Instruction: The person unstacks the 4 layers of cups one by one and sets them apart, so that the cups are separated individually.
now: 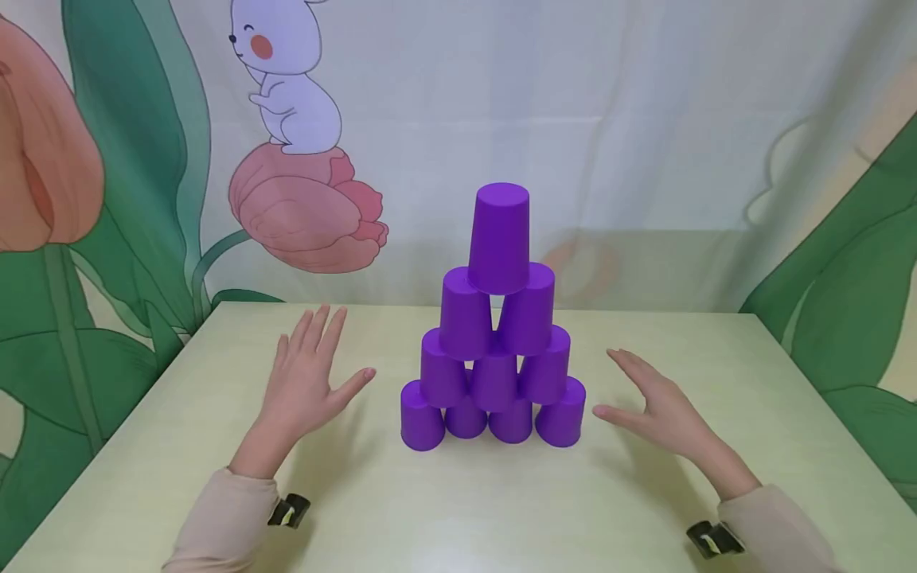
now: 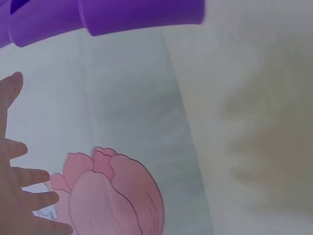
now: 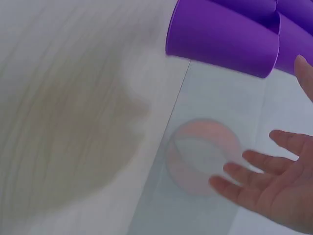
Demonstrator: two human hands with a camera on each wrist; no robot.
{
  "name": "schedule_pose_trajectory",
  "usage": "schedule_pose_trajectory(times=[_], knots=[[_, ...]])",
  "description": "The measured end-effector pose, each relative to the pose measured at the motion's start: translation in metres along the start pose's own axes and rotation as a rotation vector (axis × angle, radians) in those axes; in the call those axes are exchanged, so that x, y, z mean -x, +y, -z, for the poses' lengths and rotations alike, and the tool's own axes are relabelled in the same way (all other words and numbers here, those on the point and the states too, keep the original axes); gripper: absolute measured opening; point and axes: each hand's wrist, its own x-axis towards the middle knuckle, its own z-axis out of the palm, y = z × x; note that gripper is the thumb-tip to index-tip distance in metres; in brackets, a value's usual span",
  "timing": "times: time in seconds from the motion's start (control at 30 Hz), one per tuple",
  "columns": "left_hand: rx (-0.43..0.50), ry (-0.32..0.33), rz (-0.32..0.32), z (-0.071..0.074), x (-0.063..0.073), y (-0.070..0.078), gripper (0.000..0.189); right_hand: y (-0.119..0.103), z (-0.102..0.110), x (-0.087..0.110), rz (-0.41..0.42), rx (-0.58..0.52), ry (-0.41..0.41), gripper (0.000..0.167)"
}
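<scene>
A pyramid of upside-down purple cups stands on the table in four tiers, with a single cup [image 1: 500,239] on top. Its lowest row runs from a left end cup [image 1: 423,418] to a right end cup [image 1: 562,415]. To the left of the pyramid my left hand [image 1: 301,390] is held with fingers spread, touching nothing. On the other side my right hand [image 1: 666,410] hovers with its fingers extended, apart from the cups. Part of the stack, a purple cup [image 2: 142,14], crosses the top of the left wrist view. A purple cup [image 3: 222,39] shows likewise in the right wrist view.
The pale table [image 1: 473,509] ends at a back edge just behind the pyramid. Beyond it hangs a curtain [image 1: 645,143] printed with leaves, flowers and a white rabbit. A small black device [image 1: 289,510] is worn at the left wrist, another black device [image 1: 715,539] at the right.
</scene>
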Motion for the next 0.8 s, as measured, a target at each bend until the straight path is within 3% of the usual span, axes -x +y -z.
schedule_pose_trajectory(times=[0.13,0.27,0.47,0.8], knots=[[0.08,0.125,-0.091,0.007,-0.011,0.009,0.074,-0.002,-0.01,-0.008,0.049,-0.127,0.0,0.068],[0.173,0.205,-0.15,0.014,-0.022,0.026,0.071,-0.004,-0.019,-0.012,0.053,-0.222,-0.019,0.061],[0.331,0.227,-0.179,0.025,-0.039,0.056,0.069,-0.008,-0.026,-0.018,0.028,-0.329,-0.034,0.057],[0.501,0.285,-0.209,0.032,-0.061,0.102,0.069,-0.01,-0.04,-0.021,0.011,-0.428,-0.028,0.049]])
